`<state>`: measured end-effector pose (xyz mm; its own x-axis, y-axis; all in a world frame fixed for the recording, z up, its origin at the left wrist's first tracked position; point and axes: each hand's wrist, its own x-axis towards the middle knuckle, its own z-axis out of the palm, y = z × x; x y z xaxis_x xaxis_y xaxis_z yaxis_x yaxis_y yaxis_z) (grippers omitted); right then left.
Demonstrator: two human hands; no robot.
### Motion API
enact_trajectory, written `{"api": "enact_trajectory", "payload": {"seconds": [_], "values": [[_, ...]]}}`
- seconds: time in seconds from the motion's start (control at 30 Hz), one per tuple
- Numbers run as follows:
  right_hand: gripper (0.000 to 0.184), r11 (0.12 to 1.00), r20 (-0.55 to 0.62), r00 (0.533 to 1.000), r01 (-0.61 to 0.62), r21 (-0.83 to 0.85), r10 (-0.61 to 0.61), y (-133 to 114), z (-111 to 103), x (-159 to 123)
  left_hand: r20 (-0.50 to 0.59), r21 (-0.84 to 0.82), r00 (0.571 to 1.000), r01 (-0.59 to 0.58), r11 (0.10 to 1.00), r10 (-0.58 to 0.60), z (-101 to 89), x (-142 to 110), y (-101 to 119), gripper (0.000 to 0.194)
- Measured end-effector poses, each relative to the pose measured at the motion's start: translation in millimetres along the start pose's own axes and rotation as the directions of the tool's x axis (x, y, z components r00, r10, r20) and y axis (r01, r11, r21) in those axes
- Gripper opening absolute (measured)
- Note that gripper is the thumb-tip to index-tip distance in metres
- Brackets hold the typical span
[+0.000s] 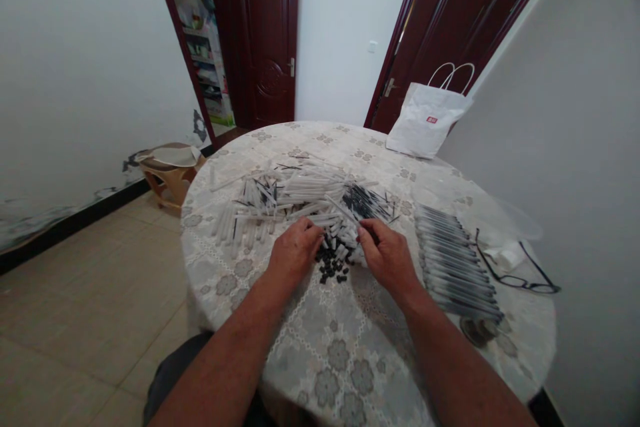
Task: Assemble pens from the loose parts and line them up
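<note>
My left hand (295,250) rests on the round table (350,347) with its fingers curled into the near edge of a heap of white pen barrels (295,193). My right hand (387,253) is closed in a pinch on a thin white pen barrel (343,208) that slants up to the left. Between the two hands lies a small pile of black pen caps (333,265). Behind the right hand sits a bunch of thin black refills (365,201).
A neat row of assembled pens (457,263) lies at the right, with black glasses (520,273) beyond it. A white paper bag (425,120) stands at the far edge. A low wooden stool (170,170) sits on the floor at the left.
</note>
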<state>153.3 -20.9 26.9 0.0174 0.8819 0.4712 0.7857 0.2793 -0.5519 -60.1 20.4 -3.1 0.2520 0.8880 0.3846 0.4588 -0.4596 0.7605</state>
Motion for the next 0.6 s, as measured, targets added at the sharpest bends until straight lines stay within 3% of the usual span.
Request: {"api": "enact_trajectory", "payload": {"seconds": [0.1, 0.17, 0.3, 0.47, 0.6], "values": [[0.025, 1.000, 0.022, 1.000, 0.012, -0.001, -0.012, -1, 2, -1, -0.032, -0.057, 0.999, 0.008, 0.998, -0.009, -4.5, 0, 2, 0.016], [0.024, 1.000, 0.035, 0.999, 0.031, 0.003, -0.031, -2, 4, -2, -0.055, -0.231, 0.989, 0.120, 0.966, -0.136, -7.1, 0, 5, 0.019], [0.024, 0.995, -0.002, 0.996, 0.095, 0.031, -0.095, -6, 5, -4, 0.018, -0.561, 0.939, 0.293, 0.774, -0.342, -11.5, -1, 11, 0.027], [0.025, 0.989, -0.099, 0.991, 0.097, 0.115, -0.086, -10, 3, -9, 0.014, -0.694, 0.922, 0.288, 0.660, -0.388, -17.7, -1, 10, 0.038], [0.025, 0.979, -0.146, 0.987, 0.092, 0.181, -0.066, -10, 1, -12, 0.091, -0.790, 0.920, 0.300, 0.534, -0.382, -20.4, 0, 6, 0.038]]}}
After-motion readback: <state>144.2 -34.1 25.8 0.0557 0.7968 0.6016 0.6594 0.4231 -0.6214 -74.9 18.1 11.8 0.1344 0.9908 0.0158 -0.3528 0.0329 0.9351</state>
